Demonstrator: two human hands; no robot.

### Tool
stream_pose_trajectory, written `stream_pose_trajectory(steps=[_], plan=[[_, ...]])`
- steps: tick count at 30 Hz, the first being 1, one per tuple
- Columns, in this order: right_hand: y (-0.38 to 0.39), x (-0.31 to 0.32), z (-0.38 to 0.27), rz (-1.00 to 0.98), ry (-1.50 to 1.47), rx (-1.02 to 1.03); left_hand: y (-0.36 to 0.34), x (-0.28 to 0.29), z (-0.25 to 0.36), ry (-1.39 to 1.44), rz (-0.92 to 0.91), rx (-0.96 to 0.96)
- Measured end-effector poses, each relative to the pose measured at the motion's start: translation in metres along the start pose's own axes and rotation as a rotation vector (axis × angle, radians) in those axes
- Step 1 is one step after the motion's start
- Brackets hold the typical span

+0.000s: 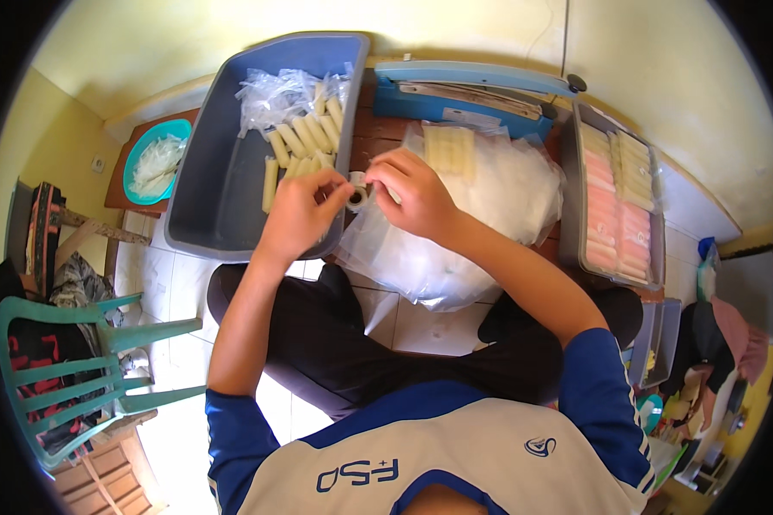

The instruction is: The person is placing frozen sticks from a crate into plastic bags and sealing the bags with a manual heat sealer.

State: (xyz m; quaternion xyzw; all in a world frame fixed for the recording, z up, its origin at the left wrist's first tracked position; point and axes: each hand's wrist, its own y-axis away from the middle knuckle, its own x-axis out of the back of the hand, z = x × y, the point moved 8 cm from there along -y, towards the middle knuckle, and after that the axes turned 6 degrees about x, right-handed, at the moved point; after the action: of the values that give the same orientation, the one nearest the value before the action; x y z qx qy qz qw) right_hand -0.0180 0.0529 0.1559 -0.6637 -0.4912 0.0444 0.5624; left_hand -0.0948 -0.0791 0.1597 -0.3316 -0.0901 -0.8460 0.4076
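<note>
Several bagged pink-and-cream packs [600,225] look done, grey plastic crate [571,184], two o'clock; loose cream cylinders [304,135] left, eleven o'clock. Left hand [299,210], right hand [416,196] pinching (what, cannot tell).

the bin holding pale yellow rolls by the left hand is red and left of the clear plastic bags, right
Wrong colour: the head view shows that bin is grey, not red. It holds pale yellow rolls by the left hand, left of the clear plastic bags.
</note>
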Motion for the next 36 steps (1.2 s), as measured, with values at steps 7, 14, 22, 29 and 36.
stream_pose_trajectory(steps=[7,14,22,29,36], plan=[[-0.047,-0.108,0.054,-0.405,0.076,0.064,-0.062,0.019,-0.090,-0.250,-0.056,0.047],[-0.051,-0.184,0.092,-0.982,0.294,-0.167,-0.087,0.013,-0.149,-0.289,-0.345,0.379],[-0.039,-0.228,0.104,-1.275,0.218,-0.193,-0.083,-0.006,-0.183,-0.456,-0.501,0.442],[-0.027,-0.240,0.111,-1.339,0.180,-0.254,-0.077,-0.016,-0.201,-0.416,-0.645,0.528],[-0.019,-0.239,0.113,-1.468,0.202,-0.273,-0.068,-0.028,-0.184,-0.421,-0.790,0.540]])
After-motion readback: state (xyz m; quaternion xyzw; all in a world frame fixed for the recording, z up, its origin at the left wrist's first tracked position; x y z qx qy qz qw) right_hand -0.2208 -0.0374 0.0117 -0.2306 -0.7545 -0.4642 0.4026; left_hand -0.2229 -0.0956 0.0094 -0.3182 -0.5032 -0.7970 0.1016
